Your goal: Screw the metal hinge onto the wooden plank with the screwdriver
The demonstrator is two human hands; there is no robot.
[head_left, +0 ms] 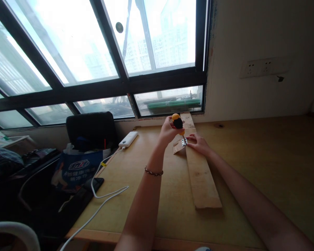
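My left hand [170, 131] is closed around the yellow and black handle of a screwdriver [177, 121]. The screwdriver tilts, with its shaft pointing down at a small metal hinge [184, 142]. That hinge lies at the left edge of a long wooden board [202, 176], beside a smaller piece of wood [179, 146]. My right hand [199, 144] rests on the board with its fingers stretched toward the hinge, the fingertips at its right side. Whether the screwdriver tip sits in a screw is too small to tell.
A white power bank [128, 139] with a white cable [108, 195] lies on the wooden table [170, 195] at the left. Beyond that edge stand a black chair [91, 127] and a blue bag [74, 169]. Windows and a wall border the back.
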